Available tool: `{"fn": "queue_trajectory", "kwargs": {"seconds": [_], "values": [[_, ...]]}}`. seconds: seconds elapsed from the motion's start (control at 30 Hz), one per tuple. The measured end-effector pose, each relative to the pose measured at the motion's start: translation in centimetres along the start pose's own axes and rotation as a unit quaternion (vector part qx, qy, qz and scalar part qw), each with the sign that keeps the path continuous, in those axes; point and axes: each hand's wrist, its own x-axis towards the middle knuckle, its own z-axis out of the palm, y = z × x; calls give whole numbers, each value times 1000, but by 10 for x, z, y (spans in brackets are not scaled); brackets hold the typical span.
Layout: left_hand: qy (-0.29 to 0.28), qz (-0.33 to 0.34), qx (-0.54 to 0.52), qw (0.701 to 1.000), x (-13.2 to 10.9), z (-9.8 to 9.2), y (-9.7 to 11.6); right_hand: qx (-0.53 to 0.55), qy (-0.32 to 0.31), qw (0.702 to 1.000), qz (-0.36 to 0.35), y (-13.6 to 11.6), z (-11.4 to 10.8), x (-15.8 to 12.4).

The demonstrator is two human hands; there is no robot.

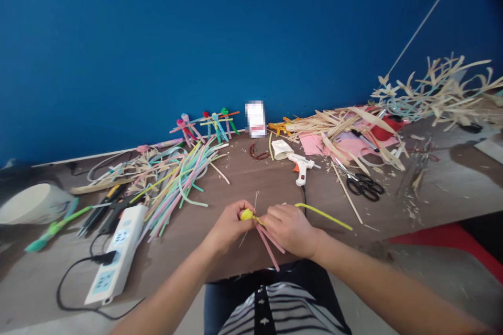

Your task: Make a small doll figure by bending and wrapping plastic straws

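My left hand [230, 225] pinches a small yellow coiled piece [247, 214] at the near edge of the brown table [251, 178]. My right hand [288, 227] is closed beside it, gripping pink strips [271, 248] that hang down toward my lap. A long yellow strip [326, 214] trails out to the right from under my right hand. Both hands nearly touch at the yellow coil.
A pile of coloured strips [181, 183] lies left, with a white power strip [118, 254] and pliers nearby. A white glue gun [301, 167], black scissors [365, 186], small stick figures [208, 123] and dry straw leaves [346, 125] sit further back. A blue wall stands behind.
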Motion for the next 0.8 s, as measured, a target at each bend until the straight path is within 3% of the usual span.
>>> {"fn": "queue_trajectory", "kwargs": {"seconds": [0.2, 0.33, 0.67, 0.8], "values": [[75, 36, -83, 993, 1, 3, -6, 76, 25, 994, 77, -6, 3, -5], [88, 37, -141, 985, 3, 5, -15, 86, 34, 993, 73, -7, 3, -9], [143, 54, -191, 970, 4, 17, -19, 78, 9, 994, 71, -6, 10, -16], [159, 79, -147, 973, 7, 16, -23, 136, 0, 985, 104, -9, 10, -19]]}}
